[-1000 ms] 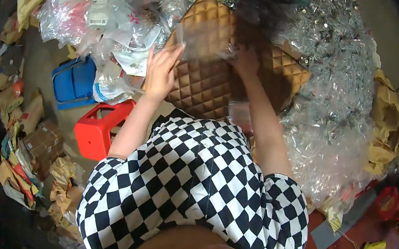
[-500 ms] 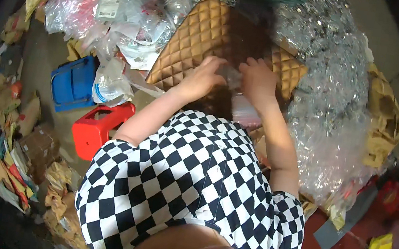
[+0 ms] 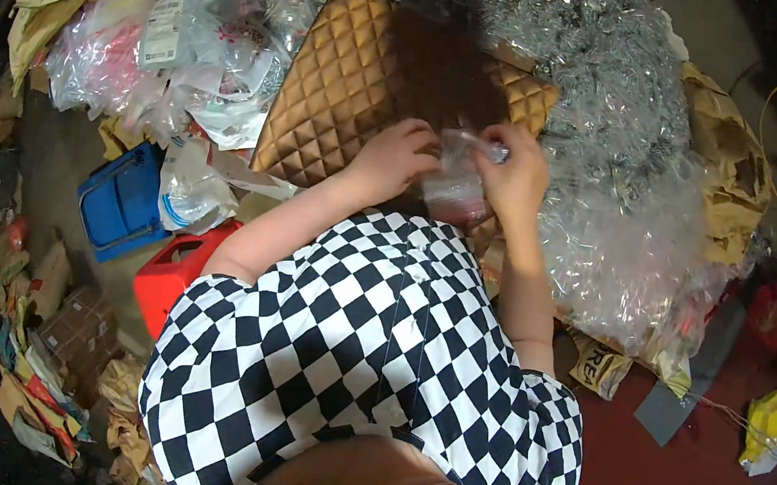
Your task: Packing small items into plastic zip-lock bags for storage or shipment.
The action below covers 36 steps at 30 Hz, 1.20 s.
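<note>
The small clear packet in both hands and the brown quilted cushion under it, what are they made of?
Small clear packet: apparently thin glossy plastic film; it is see-through, crinkled and glinting. Brown quilted cushion: probably satin-like fabric or faux leather; diamond stitching, soft sheen.

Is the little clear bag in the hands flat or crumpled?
Crumpled. The clear bag looks bunched and creased between the left hand and right hand, over the quilted cushion.

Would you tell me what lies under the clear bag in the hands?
A quilted brown cushion lies beneath the clear bag. Both hands and the checked sleeves cover its near edge.
</note>
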Tool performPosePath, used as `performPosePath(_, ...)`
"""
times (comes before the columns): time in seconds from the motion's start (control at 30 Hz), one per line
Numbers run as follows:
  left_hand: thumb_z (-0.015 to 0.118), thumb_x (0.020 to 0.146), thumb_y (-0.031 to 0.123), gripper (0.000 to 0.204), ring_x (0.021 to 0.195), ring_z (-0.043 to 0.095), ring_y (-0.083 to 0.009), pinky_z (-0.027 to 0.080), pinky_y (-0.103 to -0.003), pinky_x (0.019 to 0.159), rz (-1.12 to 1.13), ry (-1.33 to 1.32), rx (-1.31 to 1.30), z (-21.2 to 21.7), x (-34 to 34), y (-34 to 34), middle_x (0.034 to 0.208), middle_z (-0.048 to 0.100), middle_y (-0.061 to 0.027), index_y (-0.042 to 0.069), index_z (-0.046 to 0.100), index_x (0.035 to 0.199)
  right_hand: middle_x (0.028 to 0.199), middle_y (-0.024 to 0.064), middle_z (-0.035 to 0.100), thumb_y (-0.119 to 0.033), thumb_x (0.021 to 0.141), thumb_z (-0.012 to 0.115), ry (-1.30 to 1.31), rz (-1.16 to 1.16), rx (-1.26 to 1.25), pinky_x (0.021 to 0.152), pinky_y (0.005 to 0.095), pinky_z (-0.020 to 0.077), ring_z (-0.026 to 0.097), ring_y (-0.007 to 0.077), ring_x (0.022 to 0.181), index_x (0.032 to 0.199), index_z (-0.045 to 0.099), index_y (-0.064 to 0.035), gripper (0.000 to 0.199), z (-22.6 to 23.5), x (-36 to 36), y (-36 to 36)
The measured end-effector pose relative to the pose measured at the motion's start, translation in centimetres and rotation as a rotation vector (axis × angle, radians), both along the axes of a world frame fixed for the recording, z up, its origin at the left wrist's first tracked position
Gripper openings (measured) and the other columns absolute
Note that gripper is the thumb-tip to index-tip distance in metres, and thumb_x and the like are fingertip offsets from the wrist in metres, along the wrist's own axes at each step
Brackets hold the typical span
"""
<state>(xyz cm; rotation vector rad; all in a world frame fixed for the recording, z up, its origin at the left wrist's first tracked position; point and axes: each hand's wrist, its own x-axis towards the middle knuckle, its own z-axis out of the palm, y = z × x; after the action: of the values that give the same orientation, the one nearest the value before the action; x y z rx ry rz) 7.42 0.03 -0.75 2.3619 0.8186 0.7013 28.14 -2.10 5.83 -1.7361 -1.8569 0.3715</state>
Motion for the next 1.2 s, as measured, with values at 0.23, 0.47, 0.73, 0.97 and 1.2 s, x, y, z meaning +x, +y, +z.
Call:
performPosePath(0.23,0.061,0.073,0.012,0.023,0.115,0.053,-0.026,0.03,-0.059,0.109,0.187,0.078,0.348,0.0,-1.6,-0.3,0.109,0.061,-0.0025,0.018,0.067,0.095,0.085,0.0015,0.063,-0.007,0.082,0.068,1.164,-0.295,-0.217,0.07,0.023,0.0449,0.058,0.0101,0.076,0.095,0.062,-0.0078,0.014,-1.7,2.7,0.3)
performPosePath(0.47,0.064,0.077,0.01,0.021,0.111,0.054,-0.0259,0.038,-0.046,0.104,0.109,0.019,0.047,0.2,-2.5,0.3,0.111,0.063,-0.0056,0.015,0.067,0.096,0.091,0.0039,0.065,-0.009,0.08,0.072,1.263,-0.275,-0.257,0.076,0.0265,0.0461,0.06,0.0125,0.082,0.101,0.061,-0.006,0.024,-1.9,-1.9,-0.2)
performPosePath(0.73,0.069,0.071,0.001,0.028,0.118,0.049,-0.0333,0.044,-0.04,0.096,-0.017,-0.172,-0.223,1.5,-2.3,0.1,0.122,0.057,-0.011,0.012,0.07,0.096,0.097,0.0109,0.069,-0.024,0.074,0.069,-0.332,0.347,-0.29,0.075,0.0364,0.0512,0.065,0.0335,0.086,0.091,0.068,-0.0097,0.023,-1.2,-2.0,-0.2)
performPosePath(0.97,0.068,0.068,-0.002,0.027,0.121,0.046,-0.0351,0.043,-0.042,0.099,-0.109,-0.133,-0.144,1.0,-1.3,0.8,0.126,0.054,-0.0136,0.011,0.07,0.091,0.095,0.0159,0.064,-0.022,0.071,0.071,0.577,0.048,-0.399,0.078,0.0377,0.0501,0.062,0.0317,0.097,0.101,0.062,-0.0033,0.036,0.8,-0.9,1.0)
performPosePath(1.2,0.069,0.07,-0.001,0.029,0.124,0.043,-0.0368,0.04,-0.042,0.101,-0.232,-0.152,-0.225,0.3,0.8,0.8,0.128,0.051,-0.0163,0.012,0.071,0.096,0.12,0.0171,0.051,-0.016,0.071,0.073,-0.378,0.272,-0.289,0.084,0.0436,0.052,0.053,0.0388,0.106,0.106,0.062,-0.0062,0.038,0.1,-1.2,-0.8)
